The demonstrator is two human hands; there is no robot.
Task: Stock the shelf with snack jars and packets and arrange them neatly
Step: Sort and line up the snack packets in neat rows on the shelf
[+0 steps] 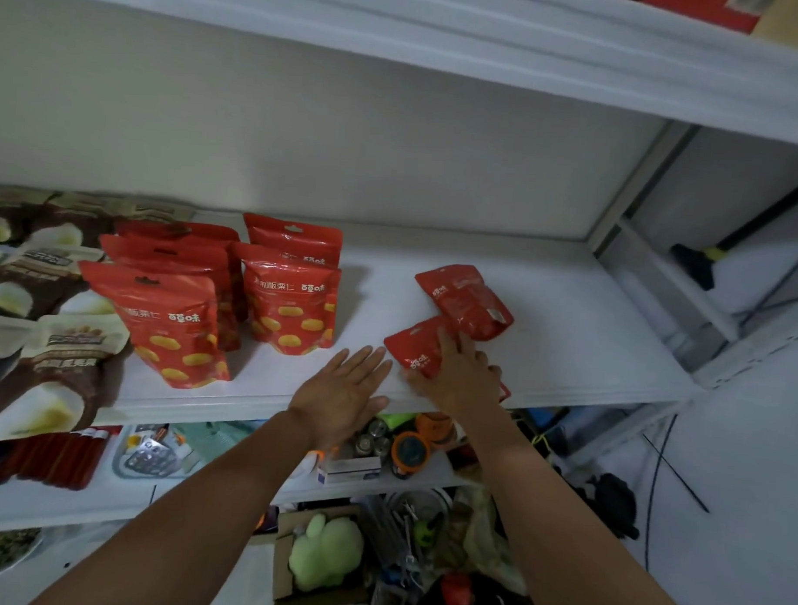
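Note:
On the white shelf [567, 353], several red snack packets [293, 307] with yellow prints stand upright at the middle left. Two more red packets lie flat at the right: the far one [467, 302] is untouched, the near one [416, 350] lies under my right hand [460, 377], whose fingers rest on top of it, thumb at its front edge. My left hand [344, 393] hovers flat and open over the shelf's front edge, just left of that packet, holding nothing. Brown and cream packets [47, 335] fill the shelf's left end.
The shelf above [487, 47] overhangs the work area. A lower shelf [87, 499] carries red sticks, a tray, batteries and orange-lidded jars. Below that sits a cardboard box with a green plush toy [325, 557]. A broom [701, 263] leans at the right, behind the frame.

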